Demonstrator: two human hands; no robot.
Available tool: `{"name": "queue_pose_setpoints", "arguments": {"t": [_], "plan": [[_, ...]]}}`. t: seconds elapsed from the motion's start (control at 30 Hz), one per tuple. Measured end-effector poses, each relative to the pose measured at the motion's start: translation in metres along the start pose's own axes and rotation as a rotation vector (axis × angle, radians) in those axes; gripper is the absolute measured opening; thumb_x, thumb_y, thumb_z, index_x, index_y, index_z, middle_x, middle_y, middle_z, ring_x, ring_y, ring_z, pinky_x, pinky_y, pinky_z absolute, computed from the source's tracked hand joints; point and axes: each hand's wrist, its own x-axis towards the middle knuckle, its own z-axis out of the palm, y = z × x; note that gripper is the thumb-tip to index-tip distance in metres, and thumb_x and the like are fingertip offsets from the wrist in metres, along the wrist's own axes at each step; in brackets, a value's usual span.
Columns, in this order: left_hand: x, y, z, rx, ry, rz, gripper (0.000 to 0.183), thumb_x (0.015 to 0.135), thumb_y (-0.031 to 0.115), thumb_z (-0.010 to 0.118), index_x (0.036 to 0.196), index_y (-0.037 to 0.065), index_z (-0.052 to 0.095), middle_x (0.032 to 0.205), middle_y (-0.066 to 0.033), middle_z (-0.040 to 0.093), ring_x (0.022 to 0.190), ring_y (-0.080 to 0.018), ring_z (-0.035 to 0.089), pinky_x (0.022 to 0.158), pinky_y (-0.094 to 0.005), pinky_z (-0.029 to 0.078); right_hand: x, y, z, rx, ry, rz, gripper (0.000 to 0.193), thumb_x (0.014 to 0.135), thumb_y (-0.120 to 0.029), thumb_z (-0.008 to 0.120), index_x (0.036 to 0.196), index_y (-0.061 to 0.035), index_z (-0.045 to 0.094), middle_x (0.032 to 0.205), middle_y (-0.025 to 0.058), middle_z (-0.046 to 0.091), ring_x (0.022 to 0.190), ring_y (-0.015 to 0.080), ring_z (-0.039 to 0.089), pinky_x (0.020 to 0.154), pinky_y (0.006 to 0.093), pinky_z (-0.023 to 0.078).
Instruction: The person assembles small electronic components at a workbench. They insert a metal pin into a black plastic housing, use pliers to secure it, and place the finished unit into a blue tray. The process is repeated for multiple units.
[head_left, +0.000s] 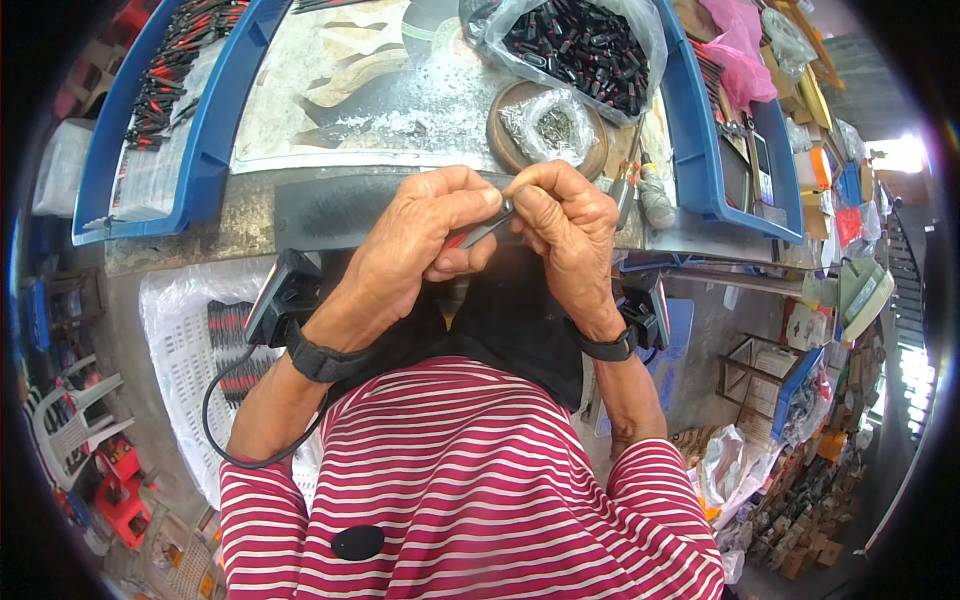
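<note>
Both my hands meet just beyond the table's near edge. In my left hand (pixel 410 235) is a slim dark grey and red piece (pixel 484 232), held slanting between thumb and fingers; its exact kind cannot be made out. My right hand (pixel 568 222) is closed in a pinch at the piece's upper end, and whatever small part lies between those fingertips is hidden. Beyond them stands a round wooden dish (pixel 599 150) bearing a clear bag (pixel 528 108) of tiny metal parts. Behind it, a large clear bag (pixel 490 40) holds many black and red pieces.
Blue trays flank the work spot: the left tray (pixel 212 140) has black and red pieces, the right tray (pixel 695 140) assorted items. A screwdriver (pixel 623 192) lies near the right tray. Below the table at left is a white basket (pixel 175 340) with more pieces.
</note>
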Motion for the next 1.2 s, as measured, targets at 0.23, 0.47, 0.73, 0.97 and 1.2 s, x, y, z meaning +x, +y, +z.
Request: {"name": "queue_pose_setpoints", "arguments": {"t": [0.23, 0.47, 0.73, 0.97, 1.2], "plan": [[-0.0002, -0.0002, 0.0005, -0.029, 0.002, 0.003, 0.017, 0.090, 0.023, 0.052, 0.087, 0.006, 0.053, 0.058, -0.0001, 0.050, 0.042, -0.0013, 0.031, 0.038, -0.0157, 0.020, 0.0009, 0.0001, -0.0007, 0.014, -0.018, 0.013, 0.013, 0.089, -0.014, 0.060, 0.092, -0.0015, 0.061, 0.064, -0.0007, 0.055, 0.051, 0.0009, 0.039, 0.046, 0.0143, 0.028], [0.0020, -0.0001, -0.0031, -0.011, 0.005, 0.011, 0.016, 0.088, 0.018, 0.053, 0.086, 0.003, 0.050, 0.057, -0.0027, 0.050, 0.042, -0.0021, 0.032, 0.037, -0.0174, 0.020, -0.0001, 0.0028, 0.0005, 0.055, -0.012, 0.062, 0.013, 0.089, -0.014, 0.059, 0.093, -0.0017, 0.061, 0.066, -0.0001, 0.055, 0.051, 0.0015, 0.040, 0.048, 0.0142, 0.029], [0.0036, -0.0028, -0.0019, 0.037, 0.040, -0.011, 0.017, 0.087, 0.019, 0.055, 0.085, 0.002, 0.052, 0.058, -0.0044, 0.054, 0.041, -0.0024, 0.033, 0.037, -0.0171, 0.022, -0.0049, 0.0023, 0.0012, -0.042, 0.000, 0.013, 0.012, 0.091, -0.012, 0.054, 0.089, -0.0013, 0.059, 0.064, -0.0028, 0.053, 0.052, 0.0013, 0.041, 0.046, 0.0159, 0.032], [0.0039, -0.0028, -0.0007, 0.044, 0.034, -0.006, 0.016, 0.086, 0.018, 0.055, 0.086, 0.003, 0.052, 0.058, -0.0043, 0.054, 0.042, -0.0022, 0.033, 0.038, -0.0172, 0.022, -0.0061, 0.0039, 0.0006, -0.014, 0.045, 0.023, 0.012, 0.090, -0.013, 0.057, 0.091, -0.0017, 0.060, 0.064, -0.0021, 0.054, 0.051, 0.0010, 0.040, 0.045, 0.0155, 0.029], [0.0048, -0.0028, -0.0004, 0.045, 0.011, -0.014, 0.014, 0.087, 0.018, 0.054, 0.088, 0.003, 0.052, 0.059, -0.0033, 0.053, 0.042, -0.0018, 0.032, 0.038, -0.0167, 0.022, -0.0083, 0.0006, -0.0011, -0.092, 0.024, -0.014, 0.012, 0.091, -0.012, 0.054, 0.090, -0.0008, 0.059, 0.066, -0.0017, 0.054, 0.053, 0.0013, 0.041, 0.046, 0.0159, 0.031]]}}
